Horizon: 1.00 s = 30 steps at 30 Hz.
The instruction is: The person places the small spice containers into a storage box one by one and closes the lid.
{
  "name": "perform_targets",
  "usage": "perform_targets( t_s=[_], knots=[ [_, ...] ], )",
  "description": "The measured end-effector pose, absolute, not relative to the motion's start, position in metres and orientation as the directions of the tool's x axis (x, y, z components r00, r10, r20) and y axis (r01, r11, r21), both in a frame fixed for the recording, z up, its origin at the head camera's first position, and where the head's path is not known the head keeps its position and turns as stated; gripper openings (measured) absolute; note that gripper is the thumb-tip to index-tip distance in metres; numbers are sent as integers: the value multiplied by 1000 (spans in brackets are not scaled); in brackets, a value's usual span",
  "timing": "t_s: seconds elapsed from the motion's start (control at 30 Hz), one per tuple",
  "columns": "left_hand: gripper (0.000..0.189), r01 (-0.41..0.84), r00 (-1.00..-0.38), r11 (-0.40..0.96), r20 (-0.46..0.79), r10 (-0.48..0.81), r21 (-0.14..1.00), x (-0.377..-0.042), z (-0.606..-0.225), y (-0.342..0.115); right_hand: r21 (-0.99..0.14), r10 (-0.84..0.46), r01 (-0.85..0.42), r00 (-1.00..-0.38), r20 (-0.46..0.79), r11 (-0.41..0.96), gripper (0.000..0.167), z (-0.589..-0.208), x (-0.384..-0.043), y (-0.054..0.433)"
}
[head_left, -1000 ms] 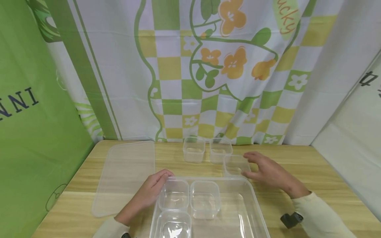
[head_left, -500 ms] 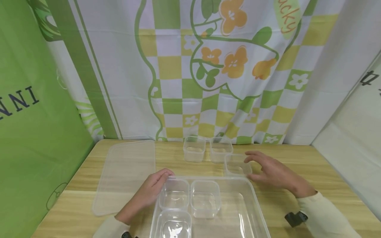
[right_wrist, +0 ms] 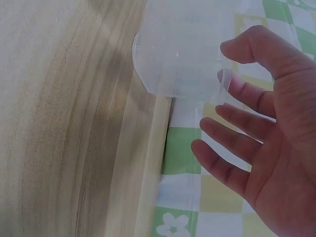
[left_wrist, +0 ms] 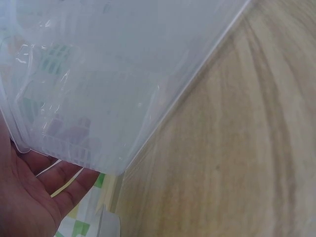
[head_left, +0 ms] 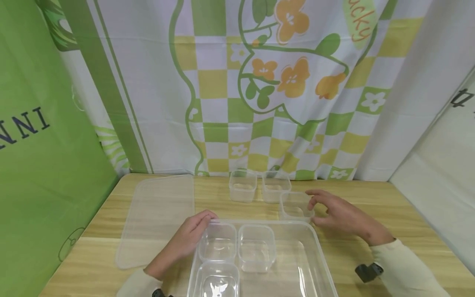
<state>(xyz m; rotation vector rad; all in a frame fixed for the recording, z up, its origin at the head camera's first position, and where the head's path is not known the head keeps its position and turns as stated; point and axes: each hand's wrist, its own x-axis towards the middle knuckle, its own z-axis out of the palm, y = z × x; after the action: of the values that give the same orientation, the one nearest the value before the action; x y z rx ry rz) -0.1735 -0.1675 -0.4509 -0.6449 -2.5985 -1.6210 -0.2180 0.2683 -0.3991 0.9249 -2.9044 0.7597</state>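
Observation:
A large clear plastic box point(head_left: 285, 280) stands at the near side of the table. My left hand point(head_left: 191, 234) holds its far left corner, and in the left wrist view fingers show beneath and through the clear wall. Inside the box sit three small clear containers point(head_left: 256, 249), two along the far wall and one nearer. Just beyond the box stands another small clear container point(head_left: 295, 204). My right hand point(head_left: 339, 215) pinches its right edge between thumb and index finger. In the right wrist view, the other fingers of the hand point(right_wrist: 291, 133) are spread away from the container point(right_wrist: 182, 54).
Two more small clear containers point(head_left: 243, 187) stand side by side at the back of the table. A flat translucent lid point(head_left: 156, 218) lies on the wooden table point(head_left: 371, 268) at the left. A patterned curtain point(head_left: 267, 140) hangs behind the table's far edge.
My right hand has shifted slightly right, and its index finger has curled in at the container's edge. The left hand and the large box have stayed in place.

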Motion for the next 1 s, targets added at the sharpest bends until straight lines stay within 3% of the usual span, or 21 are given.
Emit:
perform_targets(
  t_s=[0.6, 1.0],
  knots=[
    [32, 355, -914, 382, 231, 334, 853, -173, -453, -168, -490, -558, -561, -813, 170, 668, 20, -405, -218, 268],
    [31, 364, -907, 357, 240, 346, 860, -174, -452, -168, -447, -562, -592, -799, 214, 671, 24, -409, -220, 268]
  ],
)
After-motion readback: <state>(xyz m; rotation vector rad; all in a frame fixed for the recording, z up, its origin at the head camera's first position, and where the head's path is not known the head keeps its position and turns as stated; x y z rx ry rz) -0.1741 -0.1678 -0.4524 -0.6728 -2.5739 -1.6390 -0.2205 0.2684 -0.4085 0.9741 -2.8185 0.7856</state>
